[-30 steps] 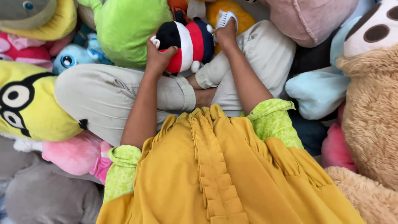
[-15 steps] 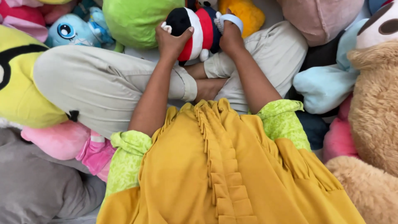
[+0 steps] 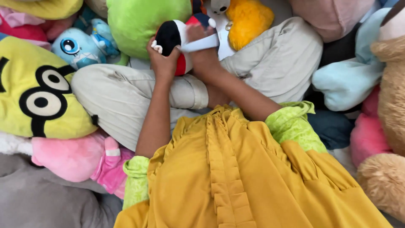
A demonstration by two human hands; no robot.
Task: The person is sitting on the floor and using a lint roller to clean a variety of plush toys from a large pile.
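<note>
A small plush toy (image 3: 174, 37) with black, white, red and navy bands rests over my crossed legs in beige trousers (image 3: 126, 95). My left hand (image 3: 162, 61) grips its black end from below. My right hand (image 3: 201, 47) lies across the toy's middle, closed on a white brush (image 3: 201, 43) pressed against the plush. Most of the toy's navy end is hidden behind my right hand.
Soft toys ring me: a green plush (image 3: 143, 21), an orange one (image 3: 249, 19), a light blue big-eyed one (image 3: 78, 46), a yellow goggle-eyed one (image 3: 40, 93), a pink one (image 3: 80, 158), a grey one (image 3: 38, 198), and tan bears (image 3: 392, 97) at right.
My right hand has swung the brush from the toy's far right end across its middle, towards the left. The toy and my left hand shifted slightly left.
</note>
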